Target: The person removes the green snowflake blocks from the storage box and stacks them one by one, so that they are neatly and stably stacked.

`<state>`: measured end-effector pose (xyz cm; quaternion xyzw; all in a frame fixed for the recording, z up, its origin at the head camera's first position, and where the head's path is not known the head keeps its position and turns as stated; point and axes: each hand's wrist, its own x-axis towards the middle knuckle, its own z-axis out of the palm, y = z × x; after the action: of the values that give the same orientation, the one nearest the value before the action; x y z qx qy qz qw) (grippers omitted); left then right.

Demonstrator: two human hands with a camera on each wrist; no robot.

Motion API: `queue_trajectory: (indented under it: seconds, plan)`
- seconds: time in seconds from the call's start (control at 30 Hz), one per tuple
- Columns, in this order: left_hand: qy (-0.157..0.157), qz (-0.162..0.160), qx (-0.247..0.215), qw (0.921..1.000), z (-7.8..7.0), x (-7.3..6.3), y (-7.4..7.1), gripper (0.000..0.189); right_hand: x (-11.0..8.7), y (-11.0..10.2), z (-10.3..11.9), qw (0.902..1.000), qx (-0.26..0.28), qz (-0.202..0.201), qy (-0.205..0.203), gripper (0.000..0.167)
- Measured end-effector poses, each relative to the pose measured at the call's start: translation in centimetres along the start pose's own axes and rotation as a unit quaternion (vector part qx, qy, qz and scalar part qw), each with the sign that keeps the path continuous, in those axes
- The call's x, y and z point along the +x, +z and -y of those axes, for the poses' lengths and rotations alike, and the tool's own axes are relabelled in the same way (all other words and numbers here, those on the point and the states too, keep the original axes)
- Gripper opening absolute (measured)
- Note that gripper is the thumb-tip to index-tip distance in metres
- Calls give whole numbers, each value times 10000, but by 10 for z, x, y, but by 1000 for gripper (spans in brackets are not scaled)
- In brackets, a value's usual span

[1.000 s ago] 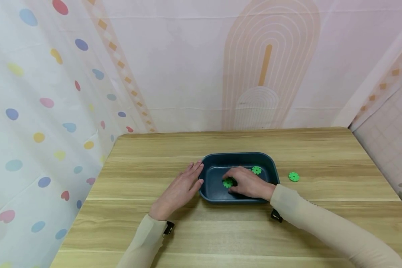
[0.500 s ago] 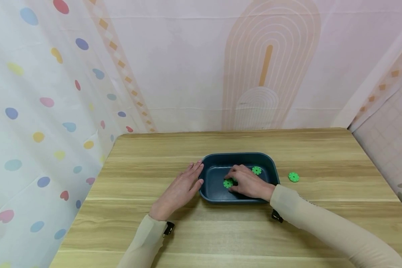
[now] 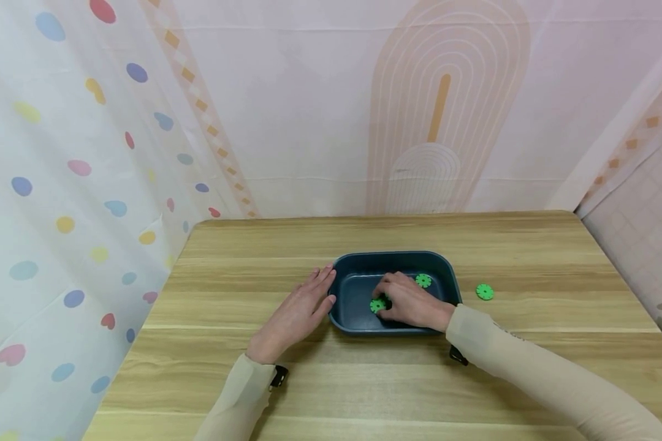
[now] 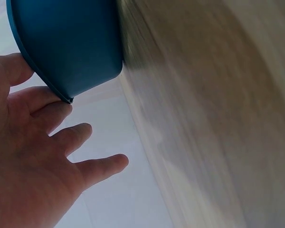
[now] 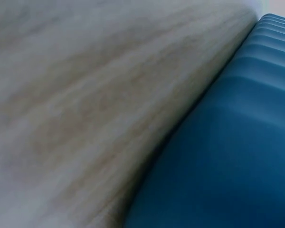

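A dark blue plastic tub [image 3: 357, 257] with rounded corners sits on the wooden table. My left hand [image 3: 293, 315] lies along its left end, fingers mostly straight; in the left wrist view the thumb and fingertips touch the tub's rim [image 4: 23, 46]. My right hand [image 3: 410, 301] reaches down into the tub, thumb and fingers curled at a green notched disc [image 3: 377, 305] like a snowflake building piece. Part of that disc and more green just behind it are hidden by the hand. A second green disc [image 3: 423, 280] lies toward the tub's back right.
One more green disc [image 3: 484, 292] lies on the table [image 3: 535, 343] to the right of the tub. A patterned curtain [image 3: 309, 110] hangs behind the table and along its left. The right wrist view shows only the tabletop [image 5: 85, 104] and the tub's outer wall [image 5: 237, 156].
The green disc at my right fingertips has shifted slightly toward me and to the right. My right hand has drawn a little to the right; the left hand stays at the rim.
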<state>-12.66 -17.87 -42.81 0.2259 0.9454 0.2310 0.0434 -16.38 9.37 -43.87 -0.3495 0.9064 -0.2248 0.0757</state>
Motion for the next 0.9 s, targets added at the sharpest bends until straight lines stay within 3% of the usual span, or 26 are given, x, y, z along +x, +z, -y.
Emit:
queue_trajectory:
  seconds: [0.43, 0.9]
  plan:
    - [18, 1, 20, 10000, 0, 0, 0, 57, -3, -6, 4, 9994, 317, -136, 77, 29]
    - [8, 18, 51, 10000, 1, 1, 1, 57, -12, -21, 5, 9944, 906, -535, -114, 31]
